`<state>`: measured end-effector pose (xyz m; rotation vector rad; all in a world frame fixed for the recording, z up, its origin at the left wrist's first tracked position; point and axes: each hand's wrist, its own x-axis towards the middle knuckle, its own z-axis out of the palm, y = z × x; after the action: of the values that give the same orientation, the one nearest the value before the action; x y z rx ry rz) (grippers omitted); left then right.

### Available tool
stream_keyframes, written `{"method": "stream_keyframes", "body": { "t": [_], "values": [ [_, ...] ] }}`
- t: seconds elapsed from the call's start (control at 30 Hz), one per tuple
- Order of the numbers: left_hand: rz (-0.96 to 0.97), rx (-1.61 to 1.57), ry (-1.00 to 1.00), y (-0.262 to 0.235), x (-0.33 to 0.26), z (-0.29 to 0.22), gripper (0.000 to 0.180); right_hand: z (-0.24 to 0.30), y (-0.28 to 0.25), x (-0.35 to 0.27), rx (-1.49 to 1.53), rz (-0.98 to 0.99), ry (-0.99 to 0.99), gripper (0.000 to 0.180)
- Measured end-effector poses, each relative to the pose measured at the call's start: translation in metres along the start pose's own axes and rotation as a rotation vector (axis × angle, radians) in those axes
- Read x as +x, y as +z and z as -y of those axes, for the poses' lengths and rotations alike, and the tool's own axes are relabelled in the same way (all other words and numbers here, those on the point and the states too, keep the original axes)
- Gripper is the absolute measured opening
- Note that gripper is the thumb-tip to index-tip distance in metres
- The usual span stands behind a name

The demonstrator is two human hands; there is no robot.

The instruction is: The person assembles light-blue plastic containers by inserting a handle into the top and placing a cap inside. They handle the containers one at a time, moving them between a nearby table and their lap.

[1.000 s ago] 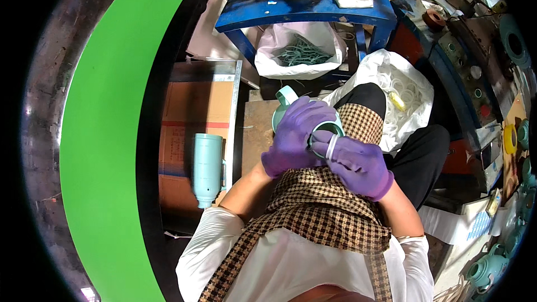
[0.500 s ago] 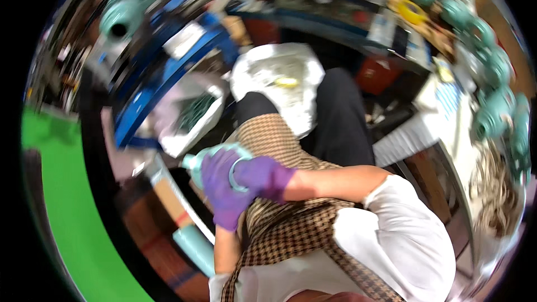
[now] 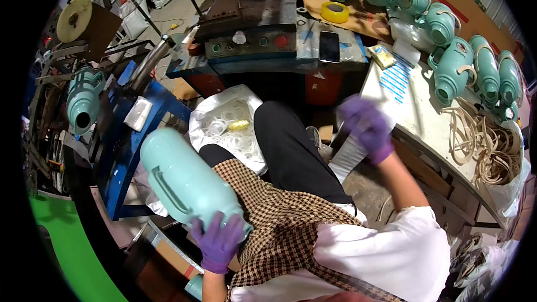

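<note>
A pale green thermos jug body with a side handle lies tilted over my left thigh, its neck end toward me and its broad end pointing away. My left hand, in a purple glove, grips it at the neck end, fingers over the shoulder. In a matching glove, my right hand is lifted off to the right, near the edge of the white table. Motion smears its fingers, so whether they hold anything is unclear. Close beyond it lies a backing sheet of blue strips.
Several green jugs line the right table, beside a heap of beige straps. Ahead stands a machine with a button panel, a phone and yellow tape. Between my knees is a bag of clear rings; a blue frame stands left.
Both hands were together on the jug at my lap. My right hand has left it and moved right. The jug now lies with its broad end swung outward, and my view has turned.
</note>
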<state>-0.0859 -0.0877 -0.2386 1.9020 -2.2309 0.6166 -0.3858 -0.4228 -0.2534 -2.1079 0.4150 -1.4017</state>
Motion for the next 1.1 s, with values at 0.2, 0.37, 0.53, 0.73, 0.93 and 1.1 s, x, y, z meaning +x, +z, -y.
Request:
{"method": "stream_keyframes", "body": {
  "t": [0.2,0.37,0.53,0.73,0.93,1.1],
  "values": [
    [0.147,-0.096,0.333,0.015,0.002,-0.017,0.036,-0.116,-0.158,-0.083,-0.943,-0.161,0.526,0.020],
    [0.104,-0.135,0.342,0.020,0.010,-0.010,0.038,-0.129,-0.161,-0.094,-0.899,-0.269,0.694,0.016],
    [0.028,0.405,0.549,0.040,-0.014,-0.001,0.044,-0.072,-0.081,-0.037,-0.704,-0.240,0.242,0.009],
    [0.082,0.147,0.447,0.054,-0.020,-0.009,0.052,-0.012,0.137,0.084,0.273,0.370,0.238,0.014],
    [-0.026,1.167,0.813,0.044,-0.008,-0.020,0.041,0.013,0.272,0.128,0.466,0.804,0.466,0.024],
    [0.157,-0.084,0.390,0.039,-0.016,-0.018,0.046,0.014,0.283,0.127,0.444,0.850,0.539,0.025]
  ]
}}
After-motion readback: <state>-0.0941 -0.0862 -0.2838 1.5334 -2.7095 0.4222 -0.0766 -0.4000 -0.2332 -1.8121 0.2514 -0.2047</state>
